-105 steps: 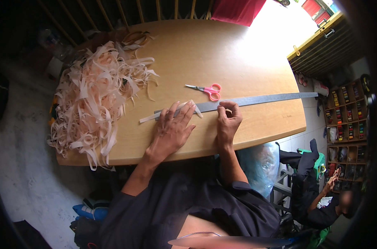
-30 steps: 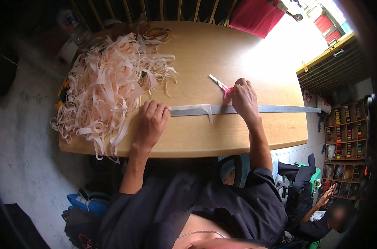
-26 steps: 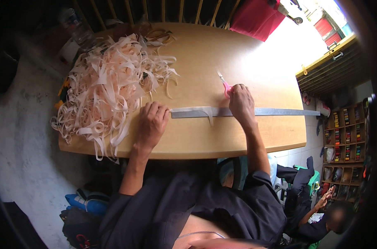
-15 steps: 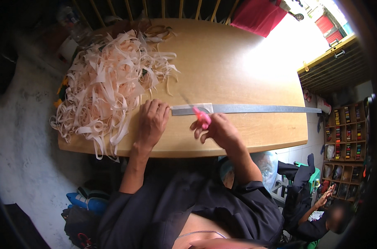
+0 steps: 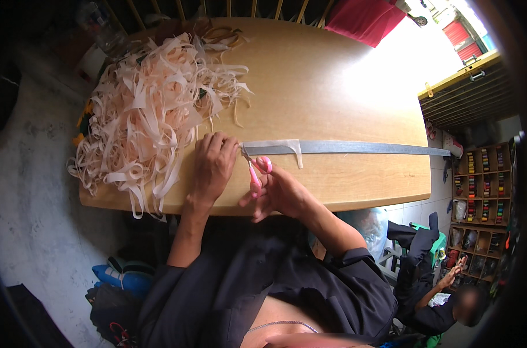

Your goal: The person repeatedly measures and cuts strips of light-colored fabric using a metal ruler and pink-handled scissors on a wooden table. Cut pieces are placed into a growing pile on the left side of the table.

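A pale pink fabric strip (image 5: 289,143) lies along the left part of a long metal ruler (image 5: 362,147), one end hanging down over its near edge. At the ruler's left end, my left hand (image 5: 216,161) is closed, knuckles up, with its fingers pressed together at the strip's end. Its fingertips are partly hidden. My right hand (image 5: 281,194) holds pink-handled scissors (image 5: 255,181), thumb in one loop. The handles are spread, and the blades point at the strip beside my left fingers. Whether they touch the fabric I cannot tell.
A big tangled heap of pale fabric strips (image 5: 144,116) covers the left of the wooden table (image 5: 333,185). Another pair of scissors (image 5: 222,36) lies behind it. A red bag (image 5: 365,22) sits at the far edge. A seated person (image 5: 429,290) and a thread rack (image 5: 481,180) are at right.
My right hand has moved left and nearer to me, swinging the scissors toward my left fingers; their handles now stand apart. The strip's hanging end is now uncovered. My left hand has barely moved.
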